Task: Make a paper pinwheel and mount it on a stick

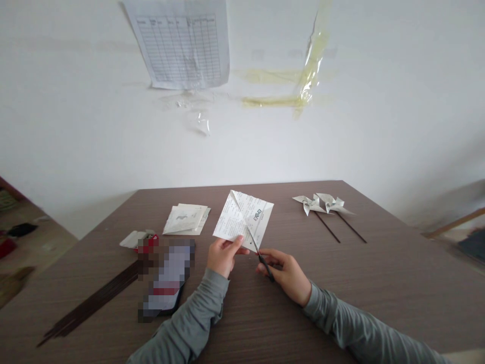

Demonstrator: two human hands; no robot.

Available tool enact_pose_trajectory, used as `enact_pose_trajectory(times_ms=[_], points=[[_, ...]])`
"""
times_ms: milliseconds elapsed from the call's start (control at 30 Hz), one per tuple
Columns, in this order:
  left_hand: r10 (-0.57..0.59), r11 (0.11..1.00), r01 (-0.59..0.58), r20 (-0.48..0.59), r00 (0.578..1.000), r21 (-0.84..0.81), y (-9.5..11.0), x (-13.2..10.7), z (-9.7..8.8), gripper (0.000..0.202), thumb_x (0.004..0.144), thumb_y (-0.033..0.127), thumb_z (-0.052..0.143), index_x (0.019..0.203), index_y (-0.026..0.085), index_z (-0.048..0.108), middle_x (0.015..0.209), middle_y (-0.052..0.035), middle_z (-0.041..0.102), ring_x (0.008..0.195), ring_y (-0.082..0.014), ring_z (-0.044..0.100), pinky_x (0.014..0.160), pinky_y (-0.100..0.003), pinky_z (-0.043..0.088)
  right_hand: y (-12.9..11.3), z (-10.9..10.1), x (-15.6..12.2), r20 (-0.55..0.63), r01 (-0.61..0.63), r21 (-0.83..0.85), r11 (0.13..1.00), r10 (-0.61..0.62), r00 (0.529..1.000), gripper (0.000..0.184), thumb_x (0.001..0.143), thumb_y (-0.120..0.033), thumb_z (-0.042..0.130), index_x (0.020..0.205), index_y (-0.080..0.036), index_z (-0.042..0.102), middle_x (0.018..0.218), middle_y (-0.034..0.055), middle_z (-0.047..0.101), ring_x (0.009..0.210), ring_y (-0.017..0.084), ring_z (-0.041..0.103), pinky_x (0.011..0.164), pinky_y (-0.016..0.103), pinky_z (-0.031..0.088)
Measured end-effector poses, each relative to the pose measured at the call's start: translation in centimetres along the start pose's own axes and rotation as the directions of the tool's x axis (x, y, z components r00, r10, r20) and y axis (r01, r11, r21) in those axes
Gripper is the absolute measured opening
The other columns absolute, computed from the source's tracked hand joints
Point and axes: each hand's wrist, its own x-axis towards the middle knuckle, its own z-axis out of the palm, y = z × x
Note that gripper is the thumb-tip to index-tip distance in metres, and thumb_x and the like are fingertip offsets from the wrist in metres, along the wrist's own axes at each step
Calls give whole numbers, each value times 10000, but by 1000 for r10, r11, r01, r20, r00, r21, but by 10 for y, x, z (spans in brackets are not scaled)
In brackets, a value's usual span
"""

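Brown table [257, 323] | left hand [222, 257] pinches paper square [231, 220] over mid-table; right hand [288, 274] wraps fingers round scissors [267, 267] at paper's corner, cut depth unclear | we count two pinwheels [310, 205] made, stacked sheets [184, 221] unmade

The sheet [229, 222] is matt paper; the scissors handles [268, 270] look plastic. The surface [242, 323] shows smooth wood grain (dull rather than shiny), the sleeves [200, 311] soft cloth, the tape [307, 83] glossy, crinkled plastic.
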Motion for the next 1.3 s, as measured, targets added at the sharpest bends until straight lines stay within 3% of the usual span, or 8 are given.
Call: enact_pose_trajectory(times_ms=[233, 400, 700, 900, 1133, 1200, 1300], points=[[4, 999, -4, -19, 1000, -38, 1, -2, 3, 374, 731, 395, 1146, 916, 184, 900, 894, -93, 968, 693, -255, 927, 440, -208, 478, -3, 2, 0, 33, -45, 43, 998, 43, 999, 686, 747, -896, 1071, 1111, -316, 1029, 867, 131, 947, 807, 436, 907, 765, 526, 753], [-11, 1000, 11, -14, 1000, -9, 2, -2, 2, 401, 737, 428, 1148, 925, 186, 889, 904, -97, 963, 715, -261, 929, 414, -203, 387, -8, 3, -1, 13, -58, 22, 998, 57, 998, 717, 721, -929, 1071, 1078, -309, 1022, 817, 117, 921, 793, 434, 888, 776, 537, 749], [-45, 998, 44, 17, 999, 35, 3, -1, 0, 302, 823, 364, 1108, 957, 191, 900, 950, -113, 981, 765, -275, 956, 407, -182, 379, -9, 1, -1, 17, -56, -5, 998, 56, 998, 683, 763, -883, 1058, 1122, -303, 1025, 803, 112, 906, 781, 430, 884, 749, 528, 736], [-29, 999, 29, 25, 999, 20, 1, 0, -2, 335, 823, 393, 1105, 965, 187, 883, 974, -124, 985, 754, -274, 954, 410, -185, 377, -6, 2, -2, 25, -44, 75, 996, 42, 999, 615, 766, -785, 1104, 1116, -290, 1004, 795, 113, 911, 732, 408, 868, 728, 517, 723], [-37, 998, 38, -34, 999, 52, 5, 1, -2, 351, 843, 394, 1121, 940, 192, 851, 909, -110, 955, 775, -295, 960, 419, -204, 399, -6, -3, -4, 80, -66, 35, 997, 63, 995, 497, 793, -686, 1072, 1085, -293, 987, 819, 102, 915, 692, 371, 838, 697, 505, 686], [-32, 999, 34, -63, 998, 42, 7, 2, -3, 296, 867, 348, 1091, 949, 187, 857, 920, -112, 959, 765, -281, 951, 417, -206, 389, -5, -9, -4, 73, -25, -15, 1000, 26, 997, 423, 827, -621, 1041, 1090, -294, 991, 799, 83, 908, 704, 364, 840, 745, 511, 695], [-23, 1000, 25, -91, 996, 19, 9, 4, -5, 218, 890, 289, 1048, 963, 184, 871, 946, -103, 966, 715, -243, 921, 415, -195, 375, -4, -19, -3, 5, 102, -157, 982, -103, 995, 323, 869, -485, 997, 1124, -288, 1010, 797, 51, 906, 801, 353, 874, 985, 560, 727]])
